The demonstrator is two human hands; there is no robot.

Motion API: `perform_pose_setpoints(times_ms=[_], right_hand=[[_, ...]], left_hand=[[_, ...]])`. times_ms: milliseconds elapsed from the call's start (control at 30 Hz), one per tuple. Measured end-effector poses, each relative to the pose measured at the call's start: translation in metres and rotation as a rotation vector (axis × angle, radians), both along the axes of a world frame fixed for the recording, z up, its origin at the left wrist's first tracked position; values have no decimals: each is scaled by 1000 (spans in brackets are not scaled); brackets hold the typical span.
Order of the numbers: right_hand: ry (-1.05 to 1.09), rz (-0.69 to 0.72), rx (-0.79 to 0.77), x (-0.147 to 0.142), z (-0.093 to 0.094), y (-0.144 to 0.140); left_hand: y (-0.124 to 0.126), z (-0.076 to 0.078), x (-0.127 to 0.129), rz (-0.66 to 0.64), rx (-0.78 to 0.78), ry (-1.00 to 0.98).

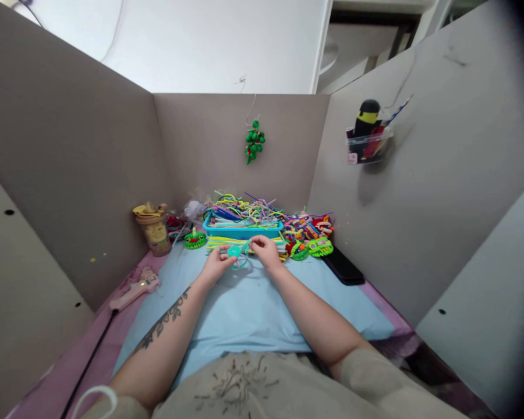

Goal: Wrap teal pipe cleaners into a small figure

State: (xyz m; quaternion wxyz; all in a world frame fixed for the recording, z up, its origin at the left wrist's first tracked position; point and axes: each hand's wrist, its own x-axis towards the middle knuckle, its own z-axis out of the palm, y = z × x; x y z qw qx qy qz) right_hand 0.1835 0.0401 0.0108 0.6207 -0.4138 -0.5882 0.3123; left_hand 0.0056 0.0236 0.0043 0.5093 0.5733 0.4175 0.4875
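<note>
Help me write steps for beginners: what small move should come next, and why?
Perhaps gently draw the loop snug with the right hand: the left hand pinches the teal piece, the right fingertips appear to hold its strand, and the loop hangs open below.

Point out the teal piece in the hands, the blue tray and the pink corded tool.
Teal piece (234,252), head view: its broad part.
Blue tray (244,231), head view: its front wall.
Pink corded tool (132,296), head view: its body.
</note>
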Motion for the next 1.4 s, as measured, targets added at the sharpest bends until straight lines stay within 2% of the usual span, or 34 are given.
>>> perform_pose_setpoints(times_ms=[267,500,600,733,800,1033,1133,1267,1400], right_hand=[[163,202,-176,-3,1,1],[33,416,-273,-4,-2,1],[-22,396,-208,-4,-2,2],[-161,152,-62,-5,-4,2],[-176,99,-27,-8,-5,1],[35,412,-161,-24,-2,-15],[116,424,-246,-25,0,-18],[100,361,-340,-23,-4,-15],[175,403,-405,-23,-8,-13]], left_hand=[[2,-4,1,-59,111,7],[3,-5,2,-62,215,54],[5,-7,1,-33,244,55],[5,-6,2,20,233,33],[3,-3,3,35,224,14],[-4,4,4,133,295,72],[-5,3,3,158,377,151],[-6,0,2,152,436,257],[-6,-1,1,152,472,326]])
